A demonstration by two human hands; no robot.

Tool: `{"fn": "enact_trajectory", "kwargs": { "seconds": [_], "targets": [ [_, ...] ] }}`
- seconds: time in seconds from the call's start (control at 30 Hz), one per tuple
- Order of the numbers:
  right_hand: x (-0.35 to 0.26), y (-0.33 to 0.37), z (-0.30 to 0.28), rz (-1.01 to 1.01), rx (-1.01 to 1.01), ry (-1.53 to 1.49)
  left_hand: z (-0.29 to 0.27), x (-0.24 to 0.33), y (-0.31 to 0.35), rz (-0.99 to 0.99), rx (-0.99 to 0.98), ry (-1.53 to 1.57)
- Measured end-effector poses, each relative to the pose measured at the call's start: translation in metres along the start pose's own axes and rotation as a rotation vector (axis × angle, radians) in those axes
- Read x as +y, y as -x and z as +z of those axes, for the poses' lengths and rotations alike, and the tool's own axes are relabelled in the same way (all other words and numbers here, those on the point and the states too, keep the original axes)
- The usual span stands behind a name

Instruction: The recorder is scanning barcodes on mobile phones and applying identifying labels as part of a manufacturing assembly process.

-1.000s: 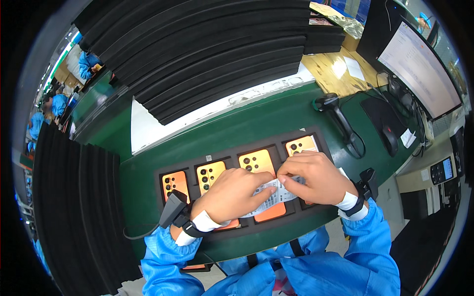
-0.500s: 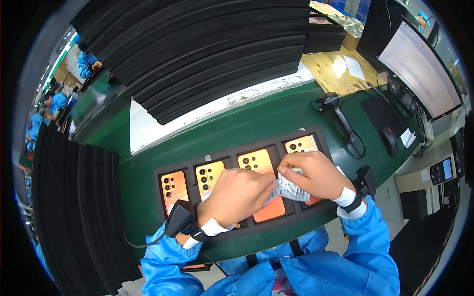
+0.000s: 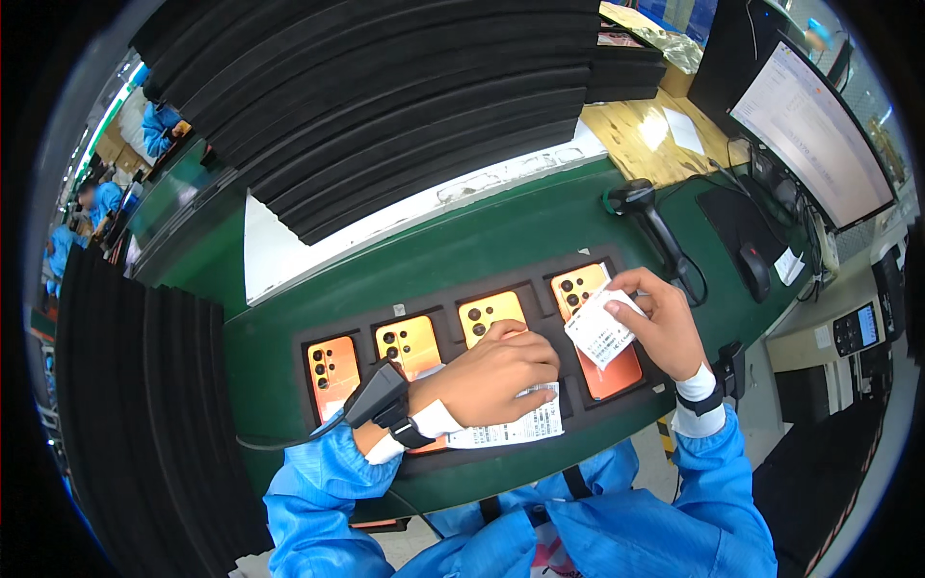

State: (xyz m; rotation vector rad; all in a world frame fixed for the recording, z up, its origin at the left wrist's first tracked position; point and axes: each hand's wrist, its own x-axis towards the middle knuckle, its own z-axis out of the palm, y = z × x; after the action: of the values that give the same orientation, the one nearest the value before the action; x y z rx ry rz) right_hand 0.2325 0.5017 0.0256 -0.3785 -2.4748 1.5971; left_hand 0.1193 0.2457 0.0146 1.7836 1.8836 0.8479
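Note:
Several orange smartphones lie camera side up in a black foam tray [image 3: 570, 416]. My right hand [image 3: 665, 323] pinches a white printed label [image 3: 602, 328] between thumb and fingers, over the rightmost phone [image 3: 609, 374]. Curled over the third phone [image 3: 489, 313] from the left, my left hand [image 3: 501, 378] grips a larger printed label sheet [image 3: 511, 429], which spreads out below the palm. The leftmost phone [image 3: 333, 371] lies uncovered, while my left wrist and hand partly hide the second phone [image 3: 407, 342].
Tall stacks of black foam trays [image 3: 385, 106] stand behind and at the left [image 3: 145, 405]. A barcode scanner [image 3: 655, 226] lies beyond the tray, near a mouse [image 3: 755, 270] and a monitor [image 3: 814, 135]. A label printer [image 3: 838, 337] stands at the right.
My hands were close together around the label paper. They are now apart: the right has moved right and up with a label, and more of the sheet shows under the left.

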Motion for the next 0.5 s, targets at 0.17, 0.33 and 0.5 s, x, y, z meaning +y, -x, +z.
{"fn": "enact_trajectory", "kwargs": {
  "seconds": [0.17, 0.33, 0.5],
  "targets": [
    [-0.004, -0.003, 0.014, -0.019, -0.110, -0.074, -0.028, 0.013, 0.009, 0.044, 0.004, 0.005],
    [-0.009, -0.013, 0.044, 0.004, -0.498, -0.138, -0.041, 0.022, 0.030, 0.055, 0.100, -0.001],
    [-0.036, -0.007, 0.043, -0.177, -0.308, 0.355, -0.042, 0.022, 0.038, 0.029, 0.087, 0.002]
  ]
}}
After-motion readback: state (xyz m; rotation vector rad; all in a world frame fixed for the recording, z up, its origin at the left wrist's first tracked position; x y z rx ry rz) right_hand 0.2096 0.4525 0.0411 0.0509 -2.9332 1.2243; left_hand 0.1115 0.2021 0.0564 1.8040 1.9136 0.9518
